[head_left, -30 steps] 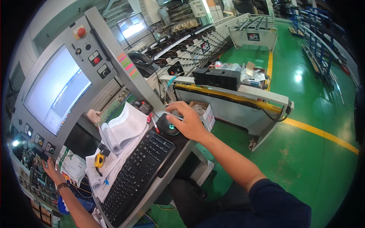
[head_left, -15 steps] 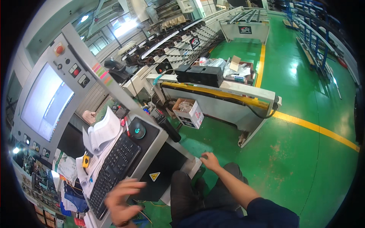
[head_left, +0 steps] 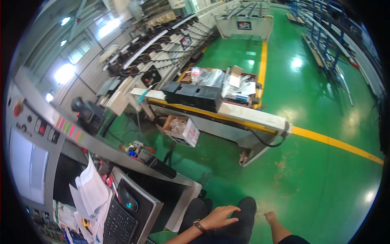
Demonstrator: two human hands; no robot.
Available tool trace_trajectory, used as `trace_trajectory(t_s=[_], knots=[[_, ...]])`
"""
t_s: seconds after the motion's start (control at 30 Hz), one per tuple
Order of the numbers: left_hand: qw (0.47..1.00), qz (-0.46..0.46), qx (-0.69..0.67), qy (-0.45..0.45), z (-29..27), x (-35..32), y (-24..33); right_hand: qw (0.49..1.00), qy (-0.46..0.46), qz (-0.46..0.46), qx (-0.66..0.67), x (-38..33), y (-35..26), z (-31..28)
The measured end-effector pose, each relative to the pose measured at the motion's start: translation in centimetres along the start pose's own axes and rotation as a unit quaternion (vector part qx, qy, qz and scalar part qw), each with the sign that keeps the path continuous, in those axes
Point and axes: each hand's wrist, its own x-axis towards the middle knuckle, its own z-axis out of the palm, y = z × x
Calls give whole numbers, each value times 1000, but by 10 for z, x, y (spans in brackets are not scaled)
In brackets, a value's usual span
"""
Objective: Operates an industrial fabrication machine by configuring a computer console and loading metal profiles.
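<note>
The left hand (head_left: pixel 219 218) is over the dark trousers (head_left: pixel 245 215), fingers loosely spread, empty; the right hand (head_left: pixel 271 218) — grip too blurred to tell — hangs above green floor (head_left: pixel 313 183). Mouse (head_left: pixel 128 200) and keyboard (head_left: pixel 119 224) lie on the counter (head_left: pixel 152 211).

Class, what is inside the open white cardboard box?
The open white cardboard box holds a heap of pale crumpled material, too small to identify. The heap covers the bottom, so anything underneath cannot be seen.

Green floor (head_left: pixel 313 179), yellow line (head_left: pixel 337 144), open carton (head_left: pixel 191 132)
</note>
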Motion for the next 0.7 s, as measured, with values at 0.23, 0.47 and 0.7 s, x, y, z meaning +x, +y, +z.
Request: trace_trajectory(t_s=[0.23,0.47,0.7], knots=[[971,14,44,-234,-4,68,74,692,43,413,591,-232,-46,-54],[926,69,160,-334,18,163,153,723,22,243,646,-347,-90,-115],[945,160,64,-279,87,270,271,591,44,283,754,-316,60,-182]])
